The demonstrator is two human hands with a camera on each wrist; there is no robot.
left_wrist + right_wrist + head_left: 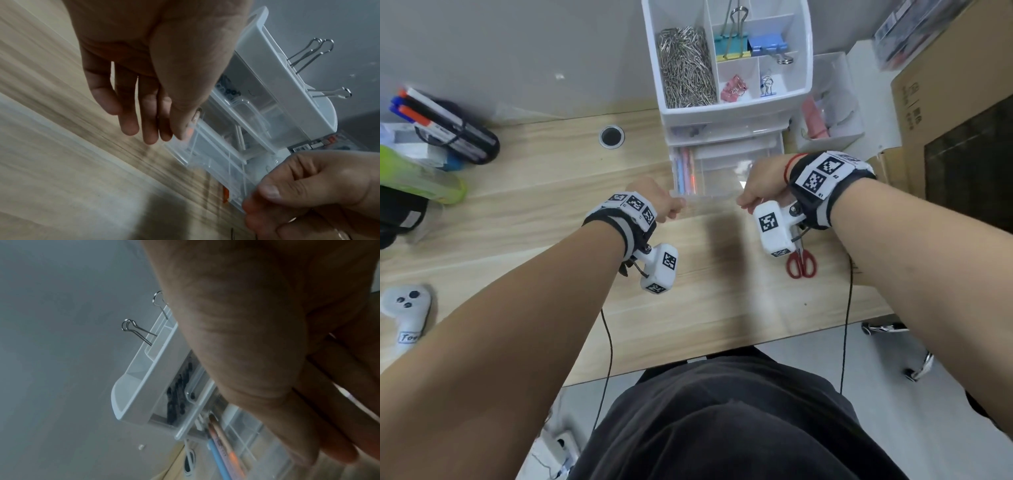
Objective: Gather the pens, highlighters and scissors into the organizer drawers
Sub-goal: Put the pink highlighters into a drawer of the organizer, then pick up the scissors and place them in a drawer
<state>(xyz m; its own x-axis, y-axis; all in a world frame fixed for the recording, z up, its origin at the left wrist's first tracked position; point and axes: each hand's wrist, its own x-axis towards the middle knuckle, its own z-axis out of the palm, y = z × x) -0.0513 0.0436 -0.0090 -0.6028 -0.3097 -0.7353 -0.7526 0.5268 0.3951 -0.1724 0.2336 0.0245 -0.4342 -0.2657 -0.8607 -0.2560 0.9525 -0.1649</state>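
A white organizer [729, 116] stands at the back of the wooden desk, its top tray full of clips. Its bottom clear drawer [722, 171] is pulled out toward me, with a blue pen and orange pens [685, 171] in the left compartment. My left hand [671, 205] holds the drawer's left front corner, thumb against the corner [180, 129]. My right hand [753, 195] pinches the right front corner, thumb on top [269, 190]. Red-handled scissors [801, 263] lie on the desk under my right wrist. The pens [222, 456] show in the right wrist view.
Markers in a black mesh holder [448, 126] lie at the far left beside a green pack [421, 178]. A plush controller [405, 308] sits at the front left. A clear box [828, 109] and a cardboard box [945, 102] stand right of the organizer.
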